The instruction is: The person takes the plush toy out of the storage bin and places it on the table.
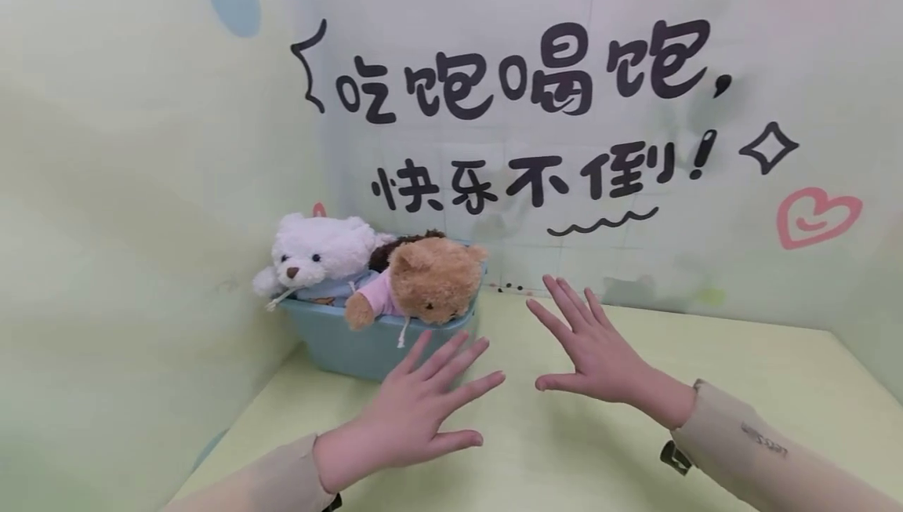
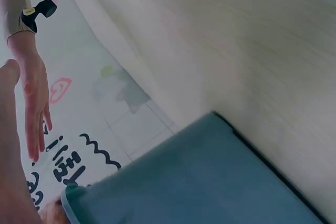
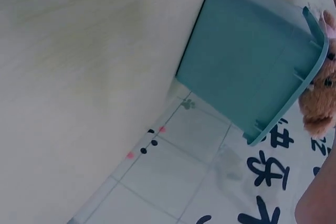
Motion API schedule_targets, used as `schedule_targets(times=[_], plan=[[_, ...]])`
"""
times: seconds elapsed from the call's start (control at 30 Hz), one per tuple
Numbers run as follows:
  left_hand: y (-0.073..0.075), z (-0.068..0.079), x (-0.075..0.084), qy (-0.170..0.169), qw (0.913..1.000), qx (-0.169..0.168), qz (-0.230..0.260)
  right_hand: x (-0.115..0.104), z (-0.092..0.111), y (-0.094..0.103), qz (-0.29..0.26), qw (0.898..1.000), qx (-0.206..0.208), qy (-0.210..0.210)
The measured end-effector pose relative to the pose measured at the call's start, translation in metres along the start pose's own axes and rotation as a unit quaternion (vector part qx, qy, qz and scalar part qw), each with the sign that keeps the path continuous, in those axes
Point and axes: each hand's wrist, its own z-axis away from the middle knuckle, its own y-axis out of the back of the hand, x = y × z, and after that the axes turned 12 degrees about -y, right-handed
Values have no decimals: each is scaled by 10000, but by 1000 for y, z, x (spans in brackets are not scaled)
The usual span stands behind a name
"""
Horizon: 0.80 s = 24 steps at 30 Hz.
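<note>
Bin (image 1: 346, 343) stands on the tabletop (image 1: 536, 457), far left, tucked near the corner, with plush toys in it: white bear (image 1: 320, 249) on the left, tan bear (image 1: 440, 277) on the right, slumped face-down over the front rim, plus something dark and fuzzy (image 1: 383, 256) behind, mostly hidden. Left hand (image 1: 412, 414) is just in front of the bin, fingers splayed, nothing held; can't confirm contact. Right hand (image 1: 603, 355) hovers right of the bin, also spread, fingers released. Judging from this, step is a reach toward the toys. Tan bear looks the easier pick: nearest, already over the rim. Take it round the body, not by the dangling cord, which could snag. Brace the bin with the other hand; it may slide. Lift straight up so the arm clears the rim.
</note>
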Motion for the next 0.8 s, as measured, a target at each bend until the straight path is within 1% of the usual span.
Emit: schedule_targets(times=[0.07,0.13,0.17,0.23,0.33,0.4,0.47,0.53,0.67,0.73,0.8], plan=[[8,9,-11,8,9998,64,-184,-5,-11,0,27,9997,130,216],[17,17,-25,83,9990,121,-423,-9,-22,-1,37,9988,230,425],[22,21,-32,160,9985,135,-514,-12,-28,0,35,9983,255,522],[32,27,-48,344,9969,266,-652,-16,-40,0,36,9968,325,733],[41,37,-68,709,9927,575,-784,-23,-60,-1,61,9938,376,1042],[41,44,-78,920,9882,894,-835,-28,-71,-2,85,9920,362,1209],[37,52,-86,1076,9822,1263,-885,-33,-82,-5,87,9910,287,1303],[28,59,-92,1169,9746,1668,-930,-38,-90,-7,84,9906,198,1352],[6,76,-100,1326,9544,2463,-1040,-47,-106,-12,93,9887,89,1494],[-5,86,-102,1437,9438,2765,-1105,-52,-113,-15,9,9873,51,1585],[-13,96,-103,1561,9352,2968,-1140,-58,-122,-18,-114,9860,19,1665]])
